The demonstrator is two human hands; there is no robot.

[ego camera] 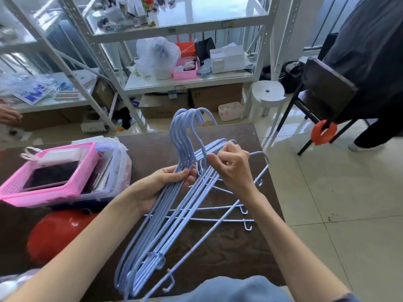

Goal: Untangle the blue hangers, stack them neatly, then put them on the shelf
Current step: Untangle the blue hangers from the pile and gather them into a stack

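Note:
A bundle of several light blue hangers (152,234) is held over the dark wooden table (231,243), hooks pointing away from me. My left hand (168,184) grips the gathered necks of the bundle just below the hooks (185,125). My right hand (231,166) is closed around the shoulder bars of several of the blue hangers to the right of the necks. A few more hangers (231,212) lie splayed on the table under my right wrist, their small end hooks pointing right. The white metal shelf (187,83) stands beyond the table.
A pink basket (72,188) with a dark tablet sits on clear boxes at the table's left. A red round object (54,234) lies near the left front. Another person's hand (8,115) shows at the far left. A white stool (268,92), dark chair (327,88) and standing person are at right.

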